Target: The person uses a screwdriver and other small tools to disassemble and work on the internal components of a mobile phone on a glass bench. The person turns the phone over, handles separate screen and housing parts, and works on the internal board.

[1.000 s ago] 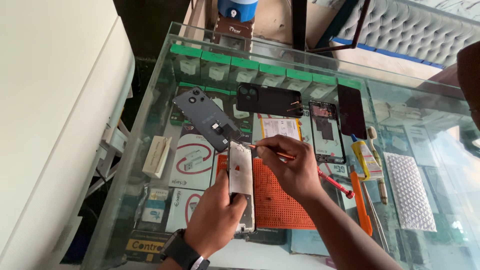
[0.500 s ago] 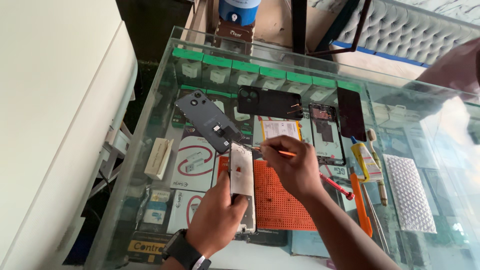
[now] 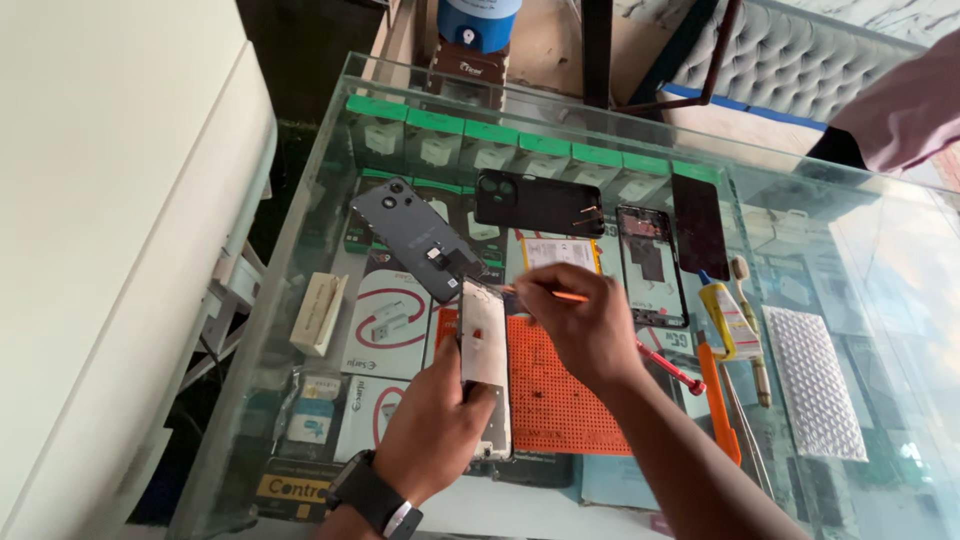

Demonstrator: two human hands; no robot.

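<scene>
My left hand (image 3: 432,425) grips an opened phone frame (image 3: 484,352), holding it upright over an orange work mat (image 3: 560,395) on a glass counter. My right hand (image 3: 585,325) pinches a thin orange tool (image 3: 545,292) whose tip touches the top of the frame. A grey phone back (image 3: 420,248) with a dangling cable lies just behind the frame. I wear a black watch (image 3: 372,495) on the left wrist.
On the glass lie a black back cover (image 3: 538,203), a bare phone chassis (image 3: 650,262), a dark screen panel (image 3: 698,225), a battery (image 3: 558,252), a glue tube (image 3: 730,318), orange and red tools (image 3: 715,400), a bubble-wrap sheet (image 3: 815,380). Another person's sleeve (image 3: 900,105) is top right.
The view has shifted slightly. Both hands stay on the frame and tool, with the tool tip still at the frame's top edge.
</scene>
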